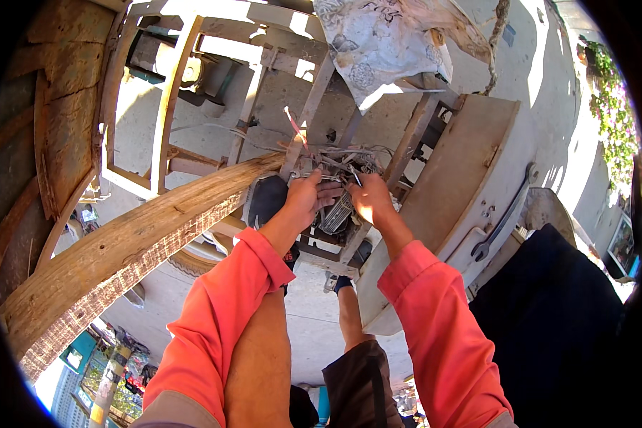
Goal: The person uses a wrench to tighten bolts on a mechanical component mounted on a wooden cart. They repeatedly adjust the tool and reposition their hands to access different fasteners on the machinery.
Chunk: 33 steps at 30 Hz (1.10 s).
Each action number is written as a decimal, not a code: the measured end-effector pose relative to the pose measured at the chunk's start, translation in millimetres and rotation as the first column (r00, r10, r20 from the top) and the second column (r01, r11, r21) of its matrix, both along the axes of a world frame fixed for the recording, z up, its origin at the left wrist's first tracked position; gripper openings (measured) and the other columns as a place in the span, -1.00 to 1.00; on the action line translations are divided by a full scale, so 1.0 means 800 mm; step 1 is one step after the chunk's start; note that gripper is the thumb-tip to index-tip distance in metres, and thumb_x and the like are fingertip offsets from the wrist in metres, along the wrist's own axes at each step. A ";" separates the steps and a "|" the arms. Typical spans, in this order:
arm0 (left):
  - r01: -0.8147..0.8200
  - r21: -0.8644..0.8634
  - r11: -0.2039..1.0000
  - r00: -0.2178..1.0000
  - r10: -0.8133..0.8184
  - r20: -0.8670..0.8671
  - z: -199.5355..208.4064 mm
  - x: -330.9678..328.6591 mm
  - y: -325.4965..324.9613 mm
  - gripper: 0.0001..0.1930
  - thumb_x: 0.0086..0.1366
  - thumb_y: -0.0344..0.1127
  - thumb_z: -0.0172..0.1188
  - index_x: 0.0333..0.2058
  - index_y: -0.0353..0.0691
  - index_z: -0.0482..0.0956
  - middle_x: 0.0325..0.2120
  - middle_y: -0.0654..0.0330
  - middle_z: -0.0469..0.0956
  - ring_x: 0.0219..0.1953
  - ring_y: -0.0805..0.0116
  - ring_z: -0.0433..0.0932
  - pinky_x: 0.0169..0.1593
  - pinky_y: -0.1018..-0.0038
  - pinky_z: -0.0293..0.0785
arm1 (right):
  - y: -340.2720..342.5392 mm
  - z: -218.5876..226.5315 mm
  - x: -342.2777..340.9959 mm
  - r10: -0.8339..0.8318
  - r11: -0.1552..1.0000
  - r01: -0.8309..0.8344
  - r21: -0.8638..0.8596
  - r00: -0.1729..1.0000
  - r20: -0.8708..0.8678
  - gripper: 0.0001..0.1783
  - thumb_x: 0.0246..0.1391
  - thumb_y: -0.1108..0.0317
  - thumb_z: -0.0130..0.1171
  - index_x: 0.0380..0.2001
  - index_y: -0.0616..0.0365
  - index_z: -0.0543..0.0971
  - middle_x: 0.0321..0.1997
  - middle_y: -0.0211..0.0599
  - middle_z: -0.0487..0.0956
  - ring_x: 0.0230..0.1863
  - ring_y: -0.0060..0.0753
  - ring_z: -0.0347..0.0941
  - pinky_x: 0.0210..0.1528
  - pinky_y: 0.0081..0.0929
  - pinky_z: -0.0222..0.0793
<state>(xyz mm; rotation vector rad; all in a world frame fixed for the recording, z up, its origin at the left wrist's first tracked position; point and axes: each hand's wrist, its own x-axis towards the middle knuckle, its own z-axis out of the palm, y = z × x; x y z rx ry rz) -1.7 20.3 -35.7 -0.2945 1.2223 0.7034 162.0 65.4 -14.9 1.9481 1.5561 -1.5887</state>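
Note:
My left hand (312, 198) reaches into the metal frame with its fingers stretched over a machine part, its thumb raised beside a thin metal piece. Close by on the right, my right hand (372, 198) is closed, with a thin shiny metal tool (356, 176) between thumb and fingers. A tangle of wires (357, 155) lies just beyond both hands. Below and between them sits a grey finned metal casing (337, 216), partly covered by my fingers. What the tool's tip touches is too small to make out.
A long wooden beam (143, 227) slants in from the left to the frame (312, 100). At right, a large double-ended wrench (508, 210) lies on a grey metal box (442, 192). A white sack (389, 50) drapes over the far end. Rusty sheet metal (64, 114) stands at left.

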 end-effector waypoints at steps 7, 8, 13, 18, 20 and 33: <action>-0.041 -0.001 0.999 0.998 0.041 0.040 -0.004 -0.001 0.001 -0.64 0.46 -0.15 -0.23 -0.02 -0.31 0.37 -0.19 -0.09 0.57 -0.23 0.16 0.62 -0.32 0.42 0.51 | 0.008 0.001 -0.006 0.151 0.988 -0.153 0.013 0.983 0.104 -0.70 -0.03 0.26 0.09 -0.33 0.28 0.63 -0.25 0.16 0.58 -0.14 0.20 0.51 -0.08 -0.08 0.43; -0.032 0.006 0.999 0.999 0.031 0.036 -0.005 -0.002 0.002 -0.64 0.46 -0.15 -0.23 -0.03 -0.31 0.38 -0.19 -0.09 0.57 -0.24 0.16 0.62 -0.31 0.42 0.51 | 0.010 -0.001 -0.005 0.172 0.984 -0.175 0.014 0.978 0.114 -0.70 -0.04 0.26 0.10 -0.33 0.28 0.63 -0.25 0.16 0.58 -0.14 0.20 0.51 -0.08 -0.08 0.43; 0.033 0.038 0.999 0.999 -0.033 0.011 -0.006 -0.004 0.005 -0.65 0.46 -0.16 -0.24 -0.04 -0.29 0.39 -0.22 -0.07 0.58 -0.27 0.19 0.63 -0.30 0.42 0.52 | 0.015 -0.004 0.001 0.254 0.967 -0.256 -0.005 0.957 0.139 -0.70 -0.07 0.27 0.11 -0.34 0.26 0.63 -0.25 0.15 0.58 -0.13 0.18 0.52 -0.08 -0.09 0.45; 0.044 0.035 0.998 0.999 -0.044 0.004 -0.003 -0.005 0.007 -0.65 0.46 -0.16 -0.24 -0.05 -0.28 0.39 -0.22 -0.06 0.58 -0.24 0.18 0.62 -0.25 0.39 0.51 | 0.017 0.010 -0.005 0.250 0.968 -0.250 -0.024 0.951 0.183 -0.71 -0.08 0.30 0.11 -0.31 0.22 0.64 -0.21 0.12 0.59 -0.09 0.17 0.51 -0.06 -0.10 0.44; 0.035 0.031 0.999 0.999 -0.036 0.011 -0.005 -0.005 0.006 -0.66 0.44 -0.16 -0.23 -0.06 -0.29 0.39 -0.25 -0.05 0.59 -0.27 0.18 0.63 -0.28 0.41 0.53 | 0.020 0.017 -0.006 0.245 0.969 -0.243 -0.037 0.949 0.198 -0.71 -0.10 0.32 0.11 -0.30 0.21 0.64 -0.19 0.11 0.59 -0.08 0.16 0.51 -0.05 -0.10 0.44; 0.062 0.064 0.996 0.997 -0.059 -0.049 0.009 -0.002 0.011 -0.64 0.39 -0.19 -0.14 -0.06 -0.38 0.38 -0.21 -0.14 0.56 -0.19 0.06 0.61 -0.14 0.30 0.54 | 0.019 0.004 0.003 0.265 0.964 -0.267 -0.015 0.947 0.183 -0.69 -0.16 0.34 0.11 -0.29 0.17 0.64 -0.21 0.09 0.59 -0.09 0.13 0.52 -0.06 -0.12 0.45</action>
